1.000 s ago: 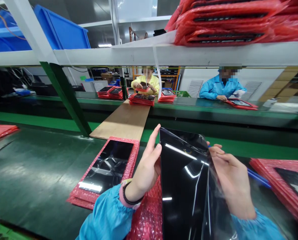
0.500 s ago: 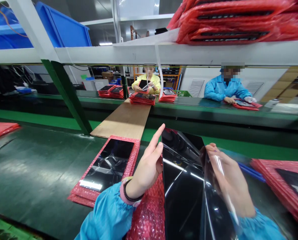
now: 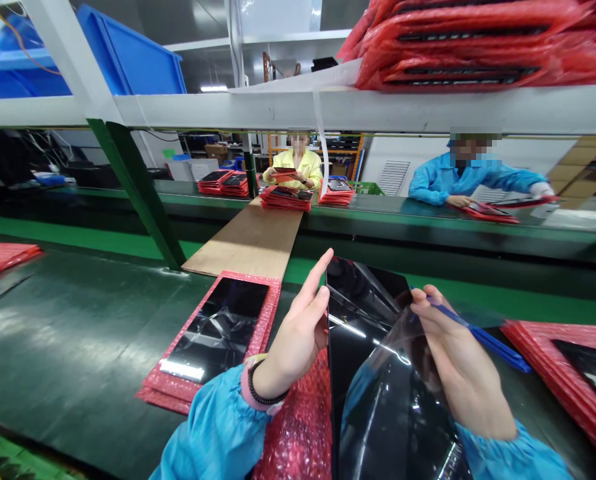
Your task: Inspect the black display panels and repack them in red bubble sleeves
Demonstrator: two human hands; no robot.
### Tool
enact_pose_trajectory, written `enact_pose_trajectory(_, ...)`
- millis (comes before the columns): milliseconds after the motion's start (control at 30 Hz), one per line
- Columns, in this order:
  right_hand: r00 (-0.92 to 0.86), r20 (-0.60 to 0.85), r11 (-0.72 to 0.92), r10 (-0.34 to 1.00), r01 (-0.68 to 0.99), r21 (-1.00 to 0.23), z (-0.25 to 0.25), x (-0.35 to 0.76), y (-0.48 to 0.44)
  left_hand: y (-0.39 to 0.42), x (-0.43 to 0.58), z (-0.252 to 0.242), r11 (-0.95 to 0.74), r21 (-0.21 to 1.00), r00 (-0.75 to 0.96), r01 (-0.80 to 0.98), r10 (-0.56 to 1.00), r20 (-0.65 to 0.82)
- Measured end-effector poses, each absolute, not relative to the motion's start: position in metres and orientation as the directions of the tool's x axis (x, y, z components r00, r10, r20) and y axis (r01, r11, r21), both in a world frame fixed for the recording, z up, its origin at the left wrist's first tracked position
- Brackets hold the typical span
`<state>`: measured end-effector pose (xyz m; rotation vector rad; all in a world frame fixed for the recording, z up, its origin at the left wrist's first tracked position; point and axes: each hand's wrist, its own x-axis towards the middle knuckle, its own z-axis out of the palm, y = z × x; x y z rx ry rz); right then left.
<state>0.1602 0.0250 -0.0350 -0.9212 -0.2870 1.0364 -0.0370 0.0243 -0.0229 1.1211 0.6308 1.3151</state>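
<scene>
A glossy black panel (image 3: 363, 347) stands tilted in front of me. My left hand (image 3: 298, 337) grips its left edge, forefinger stretched up along it. My right hand (image 3: 458, 363) pinches a clear film (image 3: 403, 353) that is lifted off the panel's face, and a blue strip (image 3: 483, 337) runs from its fingers to the right. Under the panel lies a red bubble-wrap sheet (image 3: 298, 433).
Another black panel on red bubble wrap (image 3: 213, 333) lies left of my hands on the green belt (image 3: 68, 333). A further wrapped panel (image 3: 573, 363) lies at the right. Two people work at the far belt (image 3: 378, 217) among stacks of wrapped panels (image 3: 285, 198). Overhead shelf (image 3: 328, 107) holds red packs.
The film has come further off the panel's face, pulled down and right by my right hand. The left hand keeps its hold on the edge.
</scene>
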Motion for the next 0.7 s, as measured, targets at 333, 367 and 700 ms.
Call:
enact_pose_trajectory(333, 0.491, -0.180, 0.150, 0.852, -0.559, -0.815, -0.035, 0.161, 0.026, 0.017, -0.040, -0.017, 0.065, 0.858, 0.325, -0.509, 0.938, 0.122)
enact_pose_trajectory(367, 0.489, -0.180, 0.165, 0.854, -0.582, -0.796, -0.035, 0.162, 0.027, 0.015, -0.041, -0.015, 0.095, 0.839, 0.351, -0.535, 0.929, 0.119)
enact_pose_trajectory(700, 0.448, -0.116, 0.231, 0.886, -0.646, -0.728, -0.044, 0.169, 0.029, -0.009, -0.037, -0.022, 0.121, 0.684, 0.567, -0.719, 0.671, 0.478)
